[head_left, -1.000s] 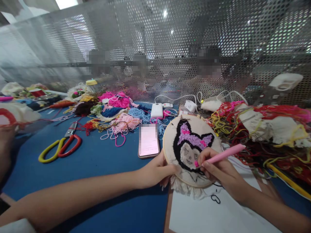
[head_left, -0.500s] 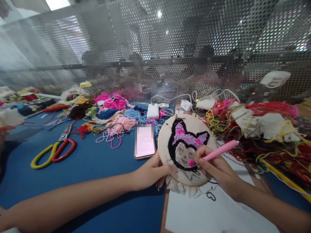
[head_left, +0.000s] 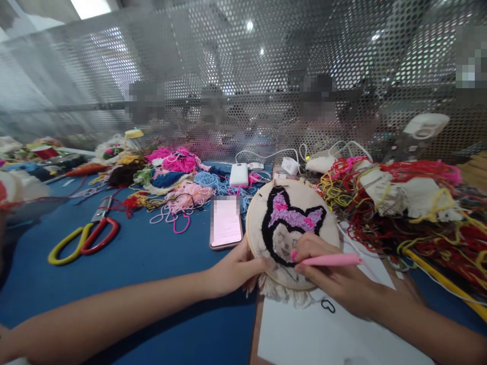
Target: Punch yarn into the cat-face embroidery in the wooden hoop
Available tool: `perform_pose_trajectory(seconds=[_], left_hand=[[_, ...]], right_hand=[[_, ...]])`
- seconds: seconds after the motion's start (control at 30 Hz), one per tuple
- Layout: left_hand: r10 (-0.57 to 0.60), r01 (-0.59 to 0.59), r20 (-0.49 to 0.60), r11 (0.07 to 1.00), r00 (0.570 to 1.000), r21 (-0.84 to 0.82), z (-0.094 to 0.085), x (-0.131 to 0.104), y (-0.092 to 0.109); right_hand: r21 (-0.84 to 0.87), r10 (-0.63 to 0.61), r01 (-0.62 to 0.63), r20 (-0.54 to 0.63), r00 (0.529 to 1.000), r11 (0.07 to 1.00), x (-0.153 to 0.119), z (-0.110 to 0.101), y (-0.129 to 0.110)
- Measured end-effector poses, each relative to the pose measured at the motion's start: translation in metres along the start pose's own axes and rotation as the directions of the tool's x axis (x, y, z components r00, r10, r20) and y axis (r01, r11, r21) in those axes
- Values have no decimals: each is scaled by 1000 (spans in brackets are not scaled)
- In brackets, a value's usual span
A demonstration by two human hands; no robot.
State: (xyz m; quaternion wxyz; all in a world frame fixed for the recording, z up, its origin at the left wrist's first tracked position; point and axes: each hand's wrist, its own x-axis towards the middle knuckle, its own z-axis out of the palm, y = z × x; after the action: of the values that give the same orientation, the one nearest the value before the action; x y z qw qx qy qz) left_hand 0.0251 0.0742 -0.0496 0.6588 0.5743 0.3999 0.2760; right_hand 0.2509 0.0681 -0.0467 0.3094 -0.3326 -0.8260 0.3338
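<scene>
My left hand grips the lower left rim of a round embroidery hoop, thumb on the front of the cloth. Stretched in the hoop is cream fabric with a looped-yarn figure: black outline, purple fill, small pink patches and a drawn face. A frayed fringe hangs below. My right hand is closed around a pink punch needle pen, held almost level in front of the hoop's lower right part. Its tip is hidden behind my fingers, near the pink cheek patch.
Left lie scissors with yellow and red handles, and a lit phone. Behind are a white charger box and yarn heaps. More tangled yarn is at right, white paper below, a perforated metal screen behind.
My right hand has moved left and slightly down across the face, and the pen has tilted from slanting upward to nearly level. My left hand and the hoop stay nearly still.
</scene>
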Motion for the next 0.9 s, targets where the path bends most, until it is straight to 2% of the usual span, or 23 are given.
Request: perform_pose_trajectory(seconds=[0.2,0.43,0.57,0.7,0.9], left_hand=[[-17,19,-51,999,999,30,0,0,1],[17,-15,-25,998,1000,61,-1,-1,-3],[8,-6,-32,998,999,69,-1,-2,-3],[-4,6,-28,998,1000,67,-1,-2,-1],[18,-17,-16,998,1000,60,1,-3,-2]], right_hand=[[-38,-45,48,62,997,998,0,0,-2],[-184,-57,59,17,998,981,0,11,5],[-131,-62,66,32,998,989,-2,7,0],[-44,20,-21,-30,999,999,-4,3,1],[-9,-85,85,-29,996,996,-3,6,10]])
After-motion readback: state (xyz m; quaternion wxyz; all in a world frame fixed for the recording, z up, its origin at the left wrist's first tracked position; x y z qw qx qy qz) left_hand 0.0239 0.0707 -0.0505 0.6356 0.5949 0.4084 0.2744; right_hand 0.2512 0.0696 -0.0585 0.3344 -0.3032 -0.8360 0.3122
